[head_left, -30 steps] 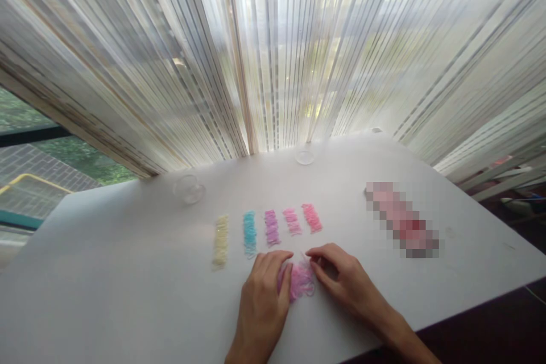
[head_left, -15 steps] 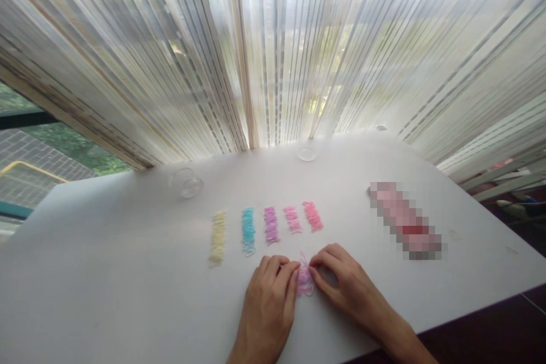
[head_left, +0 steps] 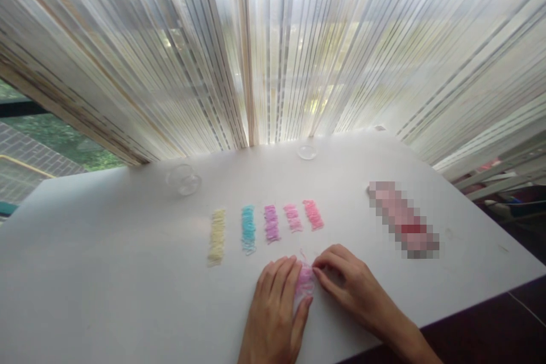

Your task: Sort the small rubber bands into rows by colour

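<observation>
A small tangle of pink-purple strands [head_left: 304, 281] lies on the white table between my hands. My left hand [head_left: 277, 301] rests flat at its left side, fingers extended and thumb apart below. At the right edge of the tangle, my right hand [head_left: 347, 276] has thumb and index finger pinched together on the strands. Beyond my hands lie bundles of short strands in a row: pale yellow [head_left: 217, 237], blue [head_left: 248, 230], purple [head_left: 272, 223], light pink [head_left: 293, 218] and bright pink [head_left: 313, 215].
The white table [head_left: 128, 273] meets a striped curtain [head_left: 273, 68] at its far edge. Clear round dishes or lids [head_left: 188, 183] stand at the back left, another [head_left: 307, 152] at back centre. A blurred-out pinkish object [head_left: 403, 219] lies on the right.
My left hand has opened from a pinch and flattened beside the tangle, its thumb lower. My right hand has shifted slightly right, still pinching.
</observation>
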A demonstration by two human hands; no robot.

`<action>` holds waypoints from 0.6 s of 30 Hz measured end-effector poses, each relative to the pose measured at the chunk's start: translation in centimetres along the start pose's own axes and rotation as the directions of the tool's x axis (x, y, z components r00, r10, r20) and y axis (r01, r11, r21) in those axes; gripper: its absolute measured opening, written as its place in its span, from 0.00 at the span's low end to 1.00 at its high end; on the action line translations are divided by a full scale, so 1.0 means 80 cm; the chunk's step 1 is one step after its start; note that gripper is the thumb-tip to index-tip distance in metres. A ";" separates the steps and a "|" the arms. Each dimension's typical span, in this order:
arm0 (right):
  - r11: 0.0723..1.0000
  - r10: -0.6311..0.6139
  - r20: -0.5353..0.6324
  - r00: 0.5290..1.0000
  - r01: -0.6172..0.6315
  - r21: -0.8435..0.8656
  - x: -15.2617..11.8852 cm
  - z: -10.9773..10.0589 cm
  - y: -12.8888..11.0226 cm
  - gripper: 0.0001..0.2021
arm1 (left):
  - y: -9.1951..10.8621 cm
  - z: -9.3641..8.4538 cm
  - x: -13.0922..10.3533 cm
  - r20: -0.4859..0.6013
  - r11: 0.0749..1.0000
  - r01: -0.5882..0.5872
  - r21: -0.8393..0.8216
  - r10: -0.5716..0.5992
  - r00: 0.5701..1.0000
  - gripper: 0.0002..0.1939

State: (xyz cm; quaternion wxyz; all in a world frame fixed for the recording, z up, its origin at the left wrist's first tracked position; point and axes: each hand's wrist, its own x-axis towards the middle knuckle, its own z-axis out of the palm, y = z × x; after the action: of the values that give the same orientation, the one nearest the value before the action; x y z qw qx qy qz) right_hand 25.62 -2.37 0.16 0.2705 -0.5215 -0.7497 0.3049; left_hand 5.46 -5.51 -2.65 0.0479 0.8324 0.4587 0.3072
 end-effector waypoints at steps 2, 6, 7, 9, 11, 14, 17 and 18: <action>0.999 0.028 -0.012 1.000 -0.028 0.018 -0.001 -0.009 0.001 0.06 | 0.002 0.002 -0.005 0.018 0.999 -0.037 0.012 0.036 0.999 0.21; 0.992 0.091 -0.010 0.996 -0.090 0.084 0.007 -0.014 0.001 0.07 | 0.001 0.003 -0.013 0.092 0.994 -0.110 0.009 0.109 0.990 0.22; 0.989 0.093 -0.003 0.996 -0.092 0.111 0.010 -0.012 0.000 0.07 | 0.000 0.002 -0.015 0.103 0.992 -0.129 0.004 0.128 0.986 0.22; 0.987 0.076 0.011 0.997 -0.077 0.143 0.017 -0.005 -0.003 0.08 | 0.000 -0.001 -0.018 0.098 0.988 -0.153 -0.009 0.153 0.983 0.20; 0.987 0.060 0.036 0.998 -0.065 0.149 0.022 0.002 -0.007 0.09 | -0.001 -0.005 -0.022 0.069 0.986 -0.164 -0.025 0.165 0.984 0.19; 0.984 0.065 0.105 0.992 -0.081 0.158 0.026 0.008 -0.015 0.08 | -0.004 -0.011 -0.027 0.019 0.987 -0.153 -0.040 0.153 0.988 0.18; 0.978 0.072 0.170 0.983 -0.104 0.183 0.026 0.006 -0.023 0.06 | -0.011 -0.016 -0.029 -0.003 0.992 -0.113 -0.047 0.113 0.994 0.18; 0.975 0.071 0.185 0.980 -0.107 0.193 0.027 0.004 -0.026 0.06 | -0.014 -0.018 -0.029 -0.007 0.994 -0.099 -0.049 0.098 0.995 0.18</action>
State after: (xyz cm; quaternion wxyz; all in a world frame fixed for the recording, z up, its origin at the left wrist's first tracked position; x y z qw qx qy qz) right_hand 23.44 -0.97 1.64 0.2403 -0.4954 -0.7116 0.4364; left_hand 2.95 -6.98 -2.98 0.0521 0.8520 0.4094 0.3222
